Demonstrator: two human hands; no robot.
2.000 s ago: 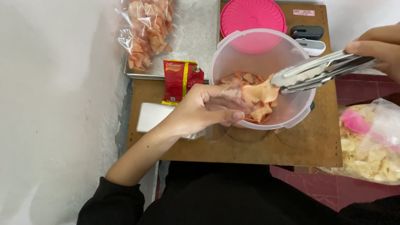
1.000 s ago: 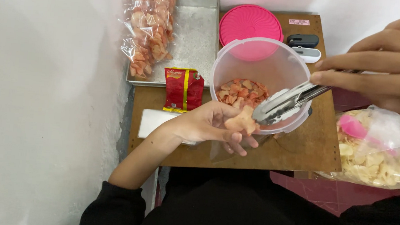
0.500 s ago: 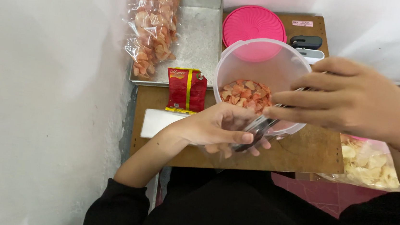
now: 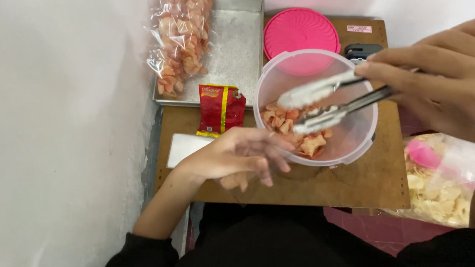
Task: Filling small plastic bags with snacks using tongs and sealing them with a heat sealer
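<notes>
Wooden table (image 4: 358,190) across centre of frame, against white wall at left. Metal tray (image 4: 236,47) at upper centre-left, resting on table's far edge; clear bag of orange-pink crackers (image 4: 180,31) lying along tray's left side, long axis running top to bottom of frame. Second clear bag of pale yellow crackers (image 4: 445,186) at right edge, beyond table's right side, pink object inside near its top. Clear plastic tub (image 4: 357,138) at centre, standing upright on table, orange crackers (image 4: 301,130) piled in its bottom. Pink round lid (image 4: 300,33) just behind tub, at upper centre, partly overlapped by tub's rim. Right hand (image 4: 454,78) at upper right, closed around handle end of metal tongs (image 4: 332,101). Tongs' long axis slanting from upper right down to lower left, tips pointing lower left into tub, above crackers; arms slightly parted, nothing clearly seen between tips. Left hand (image 4: 235,156) at centre-left, just below and left of tub, palm up, fingers curled loosely around pale cracker pieces (image 4: 236,180); grip partly closed. Red and yellow sachet (image 4: 219,110) flat on table between tray and left hand, long axis top to bottom. White flat card (image 4: 182,146) beside left wrist.
</notes>
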